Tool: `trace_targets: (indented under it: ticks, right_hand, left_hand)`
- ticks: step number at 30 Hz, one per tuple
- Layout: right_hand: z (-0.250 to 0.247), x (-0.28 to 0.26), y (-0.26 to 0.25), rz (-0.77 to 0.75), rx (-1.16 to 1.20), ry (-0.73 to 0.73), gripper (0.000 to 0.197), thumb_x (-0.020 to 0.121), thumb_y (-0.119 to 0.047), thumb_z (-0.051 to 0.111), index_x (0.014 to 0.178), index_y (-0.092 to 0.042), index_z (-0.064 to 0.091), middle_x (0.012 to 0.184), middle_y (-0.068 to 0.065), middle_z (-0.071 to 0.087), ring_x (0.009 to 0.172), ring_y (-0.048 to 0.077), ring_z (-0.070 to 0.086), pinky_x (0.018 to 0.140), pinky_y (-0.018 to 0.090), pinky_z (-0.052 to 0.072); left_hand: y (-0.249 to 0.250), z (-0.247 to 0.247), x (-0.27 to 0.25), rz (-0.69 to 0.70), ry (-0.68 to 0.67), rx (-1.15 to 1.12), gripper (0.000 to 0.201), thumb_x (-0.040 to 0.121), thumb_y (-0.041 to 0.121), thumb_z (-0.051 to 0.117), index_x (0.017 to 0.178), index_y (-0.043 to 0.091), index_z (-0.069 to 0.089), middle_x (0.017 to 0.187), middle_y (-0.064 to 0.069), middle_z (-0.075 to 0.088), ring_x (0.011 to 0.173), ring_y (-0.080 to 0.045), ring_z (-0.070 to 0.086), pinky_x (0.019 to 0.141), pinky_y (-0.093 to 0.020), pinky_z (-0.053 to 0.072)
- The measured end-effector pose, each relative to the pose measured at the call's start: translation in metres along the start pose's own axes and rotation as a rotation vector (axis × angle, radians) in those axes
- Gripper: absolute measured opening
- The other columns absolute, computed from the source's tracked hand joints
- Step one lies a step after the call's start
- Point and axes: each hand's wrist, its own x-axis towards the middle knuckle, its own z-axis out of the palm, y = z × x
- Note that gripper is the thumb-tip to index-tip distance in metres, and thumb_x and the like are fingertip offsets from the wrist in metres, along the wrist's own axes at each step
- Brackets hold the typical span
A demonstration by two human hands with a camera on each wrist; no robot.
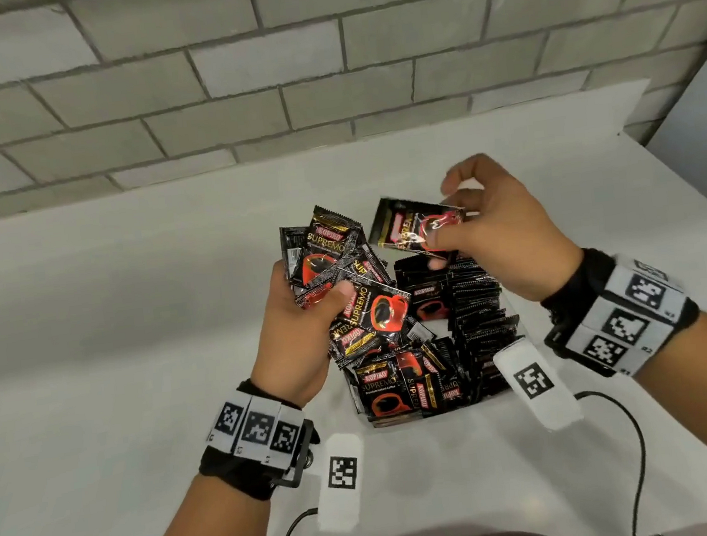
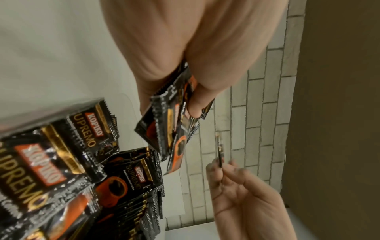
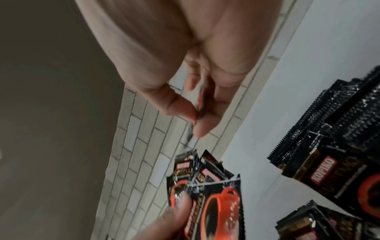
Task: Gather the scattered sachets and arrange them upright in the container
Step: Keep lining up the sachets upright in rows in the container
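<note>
White counter: left hand [image 1: 303, 343] grips "KOPIKO SUPREMO" sachets [image 1: 334, 265]; right hand [image 1: 501, 235] pinches one sachet [image 1: 413, 226].

At frame centre, the left hand [image 1: 295, 335] clutches a fanned bunch of sachets [image 1: 334, 265]. Just right of it, the right hand [image 1: 501, 235] pinches a single sachet [image 1: 413, 226] above the clear container [image 1: 504, 389], where rows of packed sachets [image 1: 474, 312] stand upright on the white table [image 1: 108, 315].
</note>
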Motion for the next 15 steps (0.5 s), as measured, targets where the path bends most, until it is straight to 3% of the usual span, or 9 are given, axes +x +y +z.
trace_targets:
  ticks: [2,3,5,6,8,11,15]
  right_hand:
    - [0.006,-0.006,0.000,-0.046,-0.062,-0.040,0.062,0.074,0.012,0.072,0.118,-0.026,0.051,0.093,0.020,0.059,0.072,0.038,0.069,0.065,0.042,0.062]
    - [0.010,-0.008,0.002,-0.036,-0.070,-0.080,0.059,0.077,0.011,0.071,0.120,-0.026,0.055,0.096,0.020,0.060,0.074,0.038,0.071,0.066,0.043,0.063]
    - [0.018,-0.011,0.005,0.040,-0.041,-0.153,0.029,0.087,0.002,0.069,0.111,-0.014,0.067,0.100,0.021,0.068,0.079,0.035,0.074,0.070,0.045,0.064]
    - [0.022,-0.012,0.007,0.051,-0.082,-0.158,0.015,0.091,-0.006,0.070,0.104,-0.013,0.071,0.097,0.015,0.073,0.079,0.030,0.075,0.073,0.044,0.063]
    - [0.026,-0.013,0.013,0.012,-0.247,-0.127,0.003,0.091,-0.020,0.073,0.091,-0.022,0.075,0.084,-0.001,0.076,0.073,0.017,0.074,0.074,0.038,0.061]
    - [0.026,-0.013,0.018,0.000,-0.356,-0.119,0.011,0.083,-0.029,0.079,0.074,-0.023,0.075,0.075,-0.003,0.073,0.070,0.017,0.069,0.073,0.033,0.054]
    - [0.024,-0.012,0.016,0.066,-0.350,-0.174,0.019,0.076,-0.025,0.086,0.080,-0.014,0.072,0.070,0.008,0.072,0.054,0.018,0.062,0.060,0.041,0.056]
  left_hand:
    - [-0.001,0.004,-0.001,0.025,-0.006,0.035,0.040,0.091,-0.007,0.068,0.122,0.016,0.055,0.122,-0.016,0.070,0.113,-0.034,0.069,0.099,-0.060,0.053]
    - [-0.001,0.007,-0.001,0.043,-0.016,0.043,0.041,0.090,-0.005,0.070,0.122,0.016,0.055,0.122,-0.016,0.070,0.113,-0.034,0.069,0.098,-0.059,0.054]
    - [0.000,0.012,-0.001,0.067,-0.040,0.046,0.044,0.088,-0.003,0.072,0.125,0.014,0.053,0.120,-0.015,0.071,0.112,-0.033,0.070,0.095,-0.054,0.057]
    - [0.000,0.013,-0.001,0.069,-0.046,0.040,0.046,0.089,-0.003,0.072,0.127,0.012,0.052,0.120,-0.015,0.071,0.111,-0.033,0.070,0.093,-0.052,0.057]
    - [0.001,0.015,-0.002,0.067,-0.061,0.025,0.048,0.088,-0.002,0.073,0.129,0.011,0.051,0.120,-0.016,0.071,0.111,-0.035,0.070,0.091,-0.053,0.058]
    - [0.001,0.013,-0.001,0.068,-0.073,0.034,0.049,0.087,0.000,0.074,0.128,0.012,0.051,0.122,-0.016,0.070,0.113,-0.035,0.069,0.095,-0.057,0.056]
    - [0.001,0.009,0.000,0.078,-0.062,0.057,0.050,0.083,0.002,0.076,0.126,0.013,0.052,0.119,-0.012,0.072,0.113,-0.033,0.070,0.093,-0.053,0.057]
